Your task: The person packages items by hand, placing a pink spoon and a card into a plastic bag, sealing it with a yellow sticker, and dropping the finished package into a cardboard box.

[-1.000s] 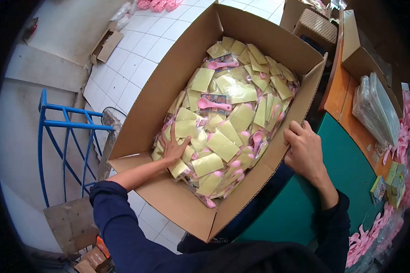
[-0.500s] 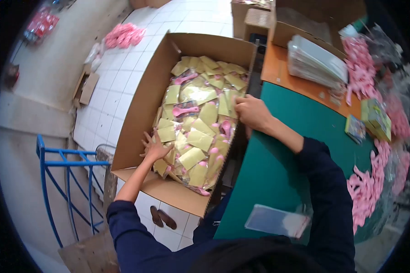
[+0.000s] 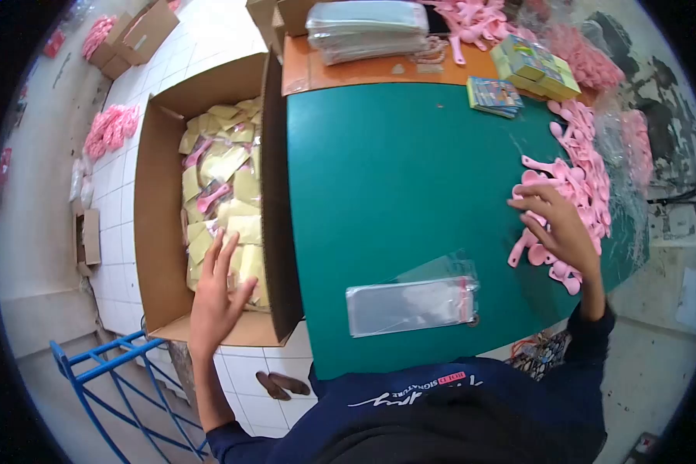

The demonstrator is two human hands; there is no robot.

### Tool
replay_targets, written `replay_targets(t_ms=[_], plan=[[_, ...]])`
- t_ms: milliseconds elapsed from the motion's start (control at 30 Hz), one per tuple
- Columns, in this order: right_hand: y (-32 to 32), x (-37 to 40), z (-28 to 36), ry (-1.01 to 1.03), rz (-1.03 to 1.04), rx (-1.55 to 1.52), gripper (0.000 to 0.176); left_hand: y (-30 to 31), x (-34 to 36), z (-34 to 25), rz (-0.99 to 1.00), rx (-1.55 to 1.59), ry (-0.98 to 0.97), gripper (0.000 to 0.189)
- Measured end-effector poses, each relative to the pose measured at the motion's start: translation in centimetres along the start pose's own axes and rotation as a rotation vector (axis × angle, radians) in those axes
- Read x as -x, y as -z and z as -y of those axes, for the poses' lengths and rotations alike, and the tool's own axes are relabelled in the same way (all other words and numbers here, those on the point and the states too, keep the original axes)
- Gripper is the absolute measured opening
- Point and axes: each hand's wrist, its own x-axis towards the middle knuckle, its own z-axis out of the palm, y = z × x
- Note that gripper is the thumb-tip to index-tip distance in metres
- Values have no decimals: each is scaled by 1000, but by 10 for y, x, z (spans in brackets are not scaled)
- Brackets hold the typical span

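Observation:
My left hand [image 3: 218, 301], empty with its fingers apart, hovers over the near end of a large cardboard box [image 3: 161, 224]. Inside the box lie many clear packets with yellow cards [image 3: 243, 228] and pink spoons [image 3: 213, 198]. Over on the right, my right hand [image 3: 558, 228] reaches across the near side of a heap of pink plastic spoons [image 3: 588, 166], fingers spread and nothing held. A stack of clear plastic bags [image 3: 402, 307] with a red-edged strip lies on the green table between my hands.
Small card packs [image 3: 493, 97] and yellow-sided bundles [image 3: 535, 68] sit at the table's [image 3: 387, 170] far right. Behind them is a pile of clear sleeves [image 3: 367, 31] on an orange board. A blue hand truck [image 3: 120, 356] stands at left, sandals [image 3: 282, 384] on the tiled floor.
The view has turned right toward the table. My right hand has left the box edge and moved over to the spoon heap; my left hand has lifted from the packets.

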Motion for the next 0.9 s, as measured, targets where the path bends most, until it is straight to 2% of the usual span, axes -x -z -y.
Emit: replay_targets(t_ms=[33, 100, 167, 200, 300, 333, 433, 533, 600, 667, 700, 733, 767, 800, 867, 900], plan=[[-7, 27, -17, -101, -36, 15, 37, -5, -1, -18, -42, -34, -87, 65], [-24, 73, -33, -289, -232, 32, 52, -25, -5, -53, 1, 33, -212, 67], [-39, 100, -32, -370, -436, 289, 71, -59, -11, -85, 88, -11, -394, 73], [-52, 120, -47, -492, -445, 435, 83, -75, -14, -102, 119, 34, -450, 75], [-76, 136, -75, -682, -564, 441, 84, -115, -20, -139, 205, -11, -621, 80], [-81, 131, -81, -741, -533, 333, 82, -125, -20, -146, 232, -59, -677, 81], [-86, 98, -75, -834, -450, 342, 75, -147, -12, -150, 317, -136, -778, 78], [-83, 66, -71, -680, -456, 298, 71, -155, -5, -145, 312, -160, -835, 71], [-51, 51, -56, -645, -367, 119, 66, -154, -3, -144, 316, -146, -851, 69], [-31, 39, -85, -498, -456, 158, 55, -145, -2, -145, 298, -72, -844, 68], [-1, 20, -96, -596, -527, -71, 46, -141, -1, -145, 292, -35, -838, 68], [19, 7, -123, -638, -626, 77, 35, -136, 0, -145, 293, 2, -795, 68], [43, -11, -150, -688, -554, 320, 35, -133, -2, -144, 279, -1, -760, 67], [51, -19, -200, -528, -555, 412, 37, -129, -4, -141, 264, -1, -725, 67], [60, -39, -279, -326, -540, 347, 36, -122, -9, -139, 213, -12, -667, 66], [55, -43, -306, -384, -441, 436, 36, -118, -11, -138, 208, -26, -643, 65]])
